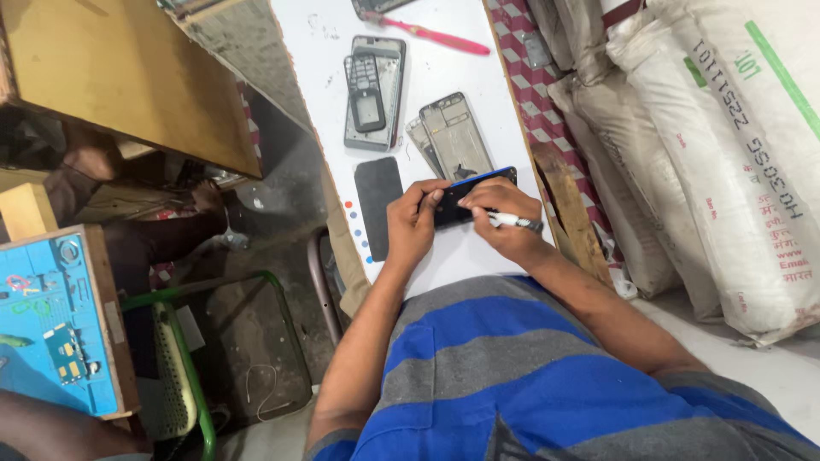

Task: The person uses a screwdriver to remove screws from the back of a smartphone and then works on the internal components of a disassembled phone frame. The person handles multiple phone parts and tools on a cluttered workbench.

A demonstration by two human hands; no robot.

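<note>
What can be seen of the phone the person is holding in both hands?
The phone is a dark slab with a blue edge along its far side, lying tilted on the white tabletop. It looks like glass and plastic, with its screen dark. The left hand grips its near-left end, and the right hand, which also holds a white tool with a dark tip, covers its right part. Bare phone frames lie just beyond it.

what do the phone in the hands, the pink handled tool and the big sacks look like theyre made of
Phone: dark glossy face, likely glass, with a blue rim, probably plastic.
Pink-handled tool: smooth, evenly coloured handle, likely plastic; its tip is too small to tell.
Sacks: off-white, matte, creased and bulging, seemingly woven plastic fabric.
</note>
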